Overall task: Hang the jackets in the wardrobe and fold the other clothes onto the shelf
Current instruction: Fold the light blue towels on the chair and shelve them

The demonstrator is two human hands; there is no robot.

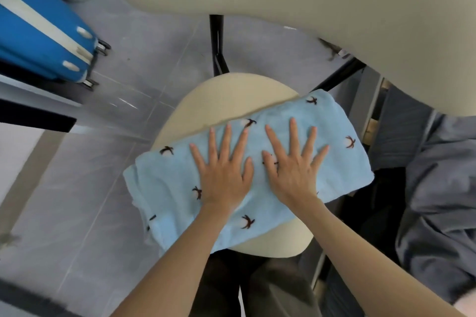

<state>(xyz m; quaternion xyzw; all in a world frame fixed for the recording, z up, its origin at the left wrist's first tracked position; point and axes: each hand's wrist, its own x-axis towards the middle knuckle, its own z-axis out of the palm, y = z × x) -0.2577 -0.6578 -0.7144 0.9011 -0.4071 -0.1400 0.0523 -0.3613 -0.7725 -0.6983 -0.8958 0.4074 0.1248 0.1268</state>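
A person's left hand (222,177) and right hand (293,172) press flat on a folded pale-blue cloth (167,183) dotted with small dark-brown motifs, fingers straight and spread, gripping nothing. The cloth lies across a cream stool (226,100). Grey clothes (438,188) lie heaped at right, and a blue suitcase (38,33) stands at upper left.

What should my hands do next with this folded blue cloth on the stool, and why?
Probably fold the light blue garment in half once more. Both the left hand and the right hand press flat on it, and its ends overhang the cream stool seat, so it looks smoothed but long.
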